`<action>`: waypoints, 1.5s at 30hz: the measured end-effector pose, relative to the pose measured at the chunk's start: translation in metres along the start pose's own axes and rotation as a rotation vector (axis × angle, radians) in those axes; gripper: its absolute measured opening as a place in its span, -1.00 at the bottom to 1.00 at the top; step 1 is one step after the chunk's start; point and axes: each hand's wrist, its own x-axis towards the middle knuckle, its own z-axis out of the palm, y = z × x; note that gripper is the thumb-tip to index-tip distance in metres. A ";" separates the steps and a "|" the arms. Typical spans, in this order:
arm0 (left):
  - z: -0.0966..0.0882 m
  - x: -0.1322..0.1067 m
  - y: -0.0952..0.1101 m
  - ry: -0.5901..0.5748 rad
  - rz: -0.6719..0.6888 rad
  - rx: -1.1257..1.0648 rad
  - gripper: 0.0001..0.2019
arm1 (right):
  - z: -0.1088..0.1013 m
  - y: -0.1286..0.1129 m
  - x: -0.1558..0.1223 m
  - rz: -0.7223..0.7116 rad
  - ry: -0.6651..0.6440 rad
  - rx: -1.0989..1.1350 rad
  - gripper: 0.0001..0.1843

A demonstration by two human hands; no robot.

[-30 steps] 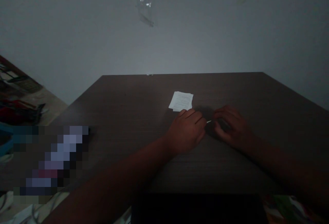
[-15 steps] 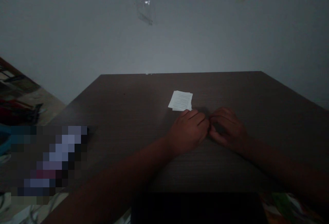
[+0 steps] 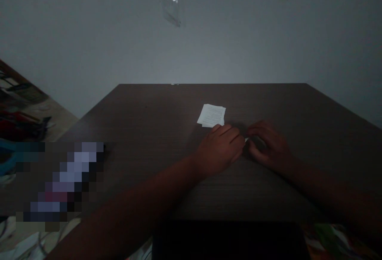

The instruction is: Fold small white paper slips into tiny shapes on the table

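On the dark wooden table, a small stack of printed paper slips [image 3: 212, 116] lies just beyond my left hand [image 3: 221, 148]. The fingers of that hand are curled closed, and a tiny white piece of paper [image 3: 246, 139] sticks out at their right side. Most of this piece is hidden by the hand. My right hand [image 3: 270, 144] is close by on the right, somewhat blurred, its thumb and forefinger curved with a small gap between them at the paper's tip.
A pixelated object [image 3: 73, 172] rests at the table's [image 3: 143, 132] left edge. The pale wall [image 3: 238, 45] stands behind, with a clear plastic bag [image 3: 172, 5] hanging on it. Cables and other items lie on the floor at left. A black shape [image 3: 229, 240] fills the bottom middle.
My right hand has moved slightly right, away from my left, and its thumb and forefinger have parted a little. A white bit of paper now shows between the hands.
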 end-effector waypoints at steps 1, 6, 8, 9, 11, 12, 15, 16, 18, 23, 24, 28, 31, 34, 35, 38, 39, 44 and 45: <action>0.002 0.000 0.001 -0.002 0.008 -0.001 -0.82 | 0.001 -0.001 0.000 -0.022 -0.009 0.013 -0.83; 0.004 0.001 0.003 -0.011 0.003 -0.003 -0.84 | 0.001 -0.003 0.000 -0.040 -0.017 0.056 -0.83; 0.003 0.001 0.004 -0.047 -0.009 0.002 -0.86 | 0.001 -0.003 0.000 -0.041 -0.014 0.065 -0.83; 0.003 0.002 0.004 -0.071 -0.016 0.004 -0.87 | 0.000 -0.004 0.000 -0.050 -0.010 0.067 -0.82; 0.003 0.002 0.005 -0.108 -0.035 0.004 -0.86 | 0.000 -0.004 0.001 -0.069 -0.008 0.066 -0.82; 0.002 0.003 0.006 -0.123 -0.052 0.005 -0.86 | 0.000 -0.004 0.001 -0.076 -0.011 0.068 -0.82; 0.000 0.004 0.006 -0.155 -0.110 0.021 -0.83 | -0.001 -0.004 0.000 -0.068 -0.029 0.074 -0.83; -0.001 0.005 0.006 -0.168 -0.116 0.027 -0.84 | -0.001 -0.004 0.000 -0.065 -0.030 0.070 -0.84; -0.002 0.006 0.006 -0.196 -0.106 0.034 -0.85 | 0.000 -0.004 -0.001 -0.069 -0.025 0.047 -0.83; -0.001 0.008 0.006 -0.204 -0.082 0.044 -0.83 | 0.002 -0.007 0.001 -0.109 -0.004 -0.018 -0.80; -0.001 0.008 0.006 -0.193 -0.072 0.048 -0.83 | 0.002 -0.008 0.002 -0.131 0.006 -0.019 -0.79; 0.001 0.007 0.007 -0.126 -0.026 0.051 -0.81 | 0.001 -0.014 0.005 -0.141 0.007 -0.054 -0.81; 0.002 0.007 0.006 -0.067 0.005 0.028 -0.79 | -0.001 -0.016 0.006 -0.098 -0.004 -0.078 -0.84; 0.002 0.005 0.003 -0.031 0.017 0.003 -0.76 | -0.003 -0.014 0.006 -0.040 -0.022 -0.068 -0.87; 0.002 0.004 0.001 -0.029 0.012 0.001 -0.76 | -0.003 -0.011 0.006 -0.021 -0.027 -0.064 -0.87; 0.001 0.002 -0.004 -0.025 -0.024 0.004 -0.78 | -0.005 0.001 0.004 0.043 -0.013 -0.073 -0.88; 0.000 0.002 -0.006 -0.017 -0.042 0.001 -0.78 | -0.006 0.006 0.004 0.069 0.003 -0.083 -0.88; -0.004 0.002 -0.013 0.069 -0.209 -0.210 -0.79 | -0.008 0.014 0.004 0.170 0.016 -0.031 -0.87; -0.004 0.002 -0.013 0.094 -0.269 -0.295 -0.81 | -0.008 0.013 0.004 0.165 0.015 -0.006 -0.87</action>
